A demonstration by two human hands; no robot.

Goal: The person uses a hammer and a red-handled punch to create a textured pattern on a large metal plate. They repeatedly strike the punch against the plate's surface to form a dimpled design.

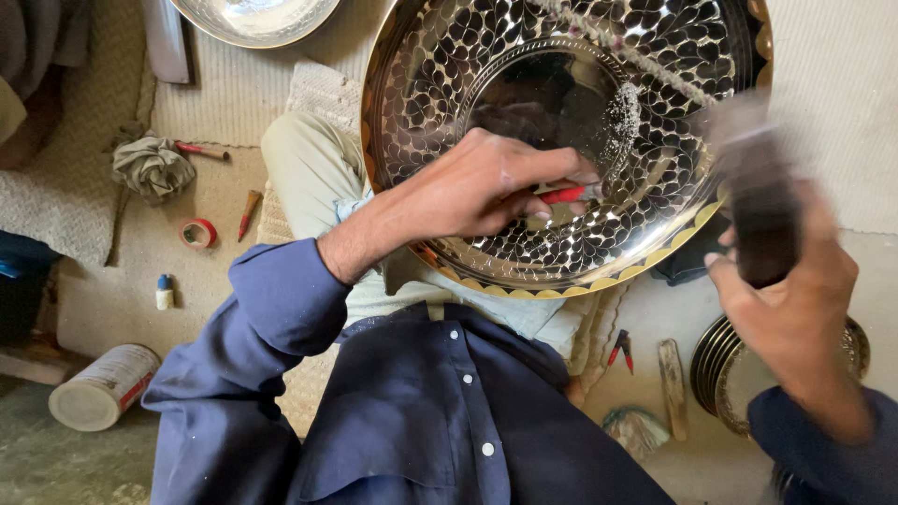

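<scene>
Tray (655, 266), large engraved brass, propped on the person's knee. Mallet (760, 201), dark, blurred, clenched in right hand (795, 299). Chisel (564, 194), red-handled, pinched by left hand (486, 187), tip on the tray's inner pattern. Risk: a mistimed blow likely skids the tip, scarring metal or striking fingers.

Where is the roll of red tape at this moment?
In the head view, the roll of red tape lies on the floor at the left, between the crumpled cloth above and the small bottle below, beside a red-tipped tool.
</scene>
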